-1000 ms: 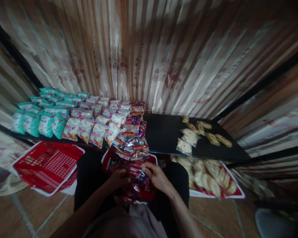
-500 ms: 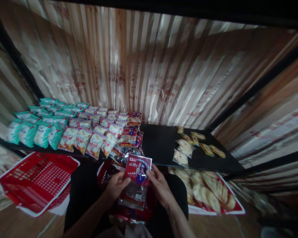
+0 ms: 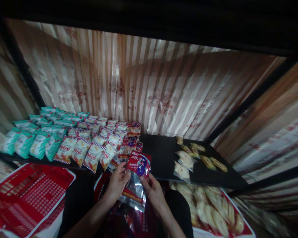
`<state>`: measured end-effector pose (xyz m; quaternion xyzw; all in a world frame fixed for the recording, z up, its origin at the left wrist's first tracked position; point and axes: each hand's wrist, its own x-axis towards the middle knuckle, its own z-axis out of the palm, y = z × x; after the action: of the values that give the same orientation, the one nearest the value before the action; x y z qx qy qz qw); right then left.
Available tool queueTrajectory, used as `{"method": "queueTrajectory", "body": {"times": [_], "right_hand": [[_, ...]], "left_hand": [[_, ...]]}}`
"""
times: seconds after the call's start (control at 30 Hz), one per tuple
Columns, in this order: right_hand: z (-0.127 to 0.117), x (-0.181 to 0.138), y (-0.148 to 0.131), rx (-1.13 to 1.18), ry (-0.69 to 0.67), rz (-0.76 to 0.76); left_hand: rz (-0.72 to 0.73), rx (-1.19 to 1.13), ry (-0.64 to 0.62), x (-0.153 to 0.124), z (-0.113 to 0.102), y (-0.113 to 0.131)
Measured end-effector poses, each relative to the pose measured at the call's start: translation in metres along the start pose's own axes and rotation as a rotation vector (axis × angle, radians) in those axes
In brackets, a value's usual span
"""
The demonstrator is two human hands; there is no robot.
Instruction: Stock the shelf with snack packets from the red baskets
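Observation:
A red snack packet [image 3: 136,178] with a purple cartoon figure and a clear lower part is held up in front of me, its top edge close to the shelf's front. My left hand [image 3: 118,182] grips its left edge between thumb and fingers. On the opposite edge, my right hand [image 3: 152,191] pinches the packet near mid-height. Similar red packets [image 3: 129,142] lie stacked on the shelf just beyond. Below the held packet, more shiny red packaging shows in the dark near my lap, partly hidden by my hands.
Rows of white snack bags [image 3: 91,155] and teal snack bags [image 3: 41,145] fill the left of the black shelf [image 3: 156,152]. Flat white packets [image 3: 182,170] and yellow packets [image 3: 218,163] lie at its right. Below are a red basket [image 3: 37,195] and a bread-filled basket [image 3: 248,229].
My view has tilted up, so the shelf sits lower in the picture. Both hands still hold the red packet, which is now nearer the stacked red packets.

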<state>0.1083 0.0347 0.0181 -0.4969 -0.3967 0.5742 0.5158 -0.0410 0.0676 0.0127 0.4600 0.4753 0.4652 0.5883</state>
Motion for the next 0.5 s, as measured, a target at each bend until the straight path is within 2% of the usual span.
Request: {"method": "queueTrajectory", "body": {"times": [0.1,0.2,0.3,0.4,0.5], "right_hand": [[0.002,0.019,-0.011,0.026,-0.012,-0.032],[0.004,0.042,-0.022,-0.016,0.015,-0.072],[0.008,0.066,-0.031,-0.082,0.055,-0.103],[0.014,0.087,-0.039,-0.14,0.073,-0.144],[0.018,0.104,-0.046,-0.211,0.078,-0.186]], "left_hand": [[0.132,0.272,0.079,0.007,0.001,0.002],[0.357,0.614,0.146,0.011,0.004,0.005],[0.552,0.822,0.14,0.015,0.008,0.007],[0.634,0.926,0.096,0.022,0.01,0.008],[0.631,0.987,0.054,0.034,0.009,0.011]]}}
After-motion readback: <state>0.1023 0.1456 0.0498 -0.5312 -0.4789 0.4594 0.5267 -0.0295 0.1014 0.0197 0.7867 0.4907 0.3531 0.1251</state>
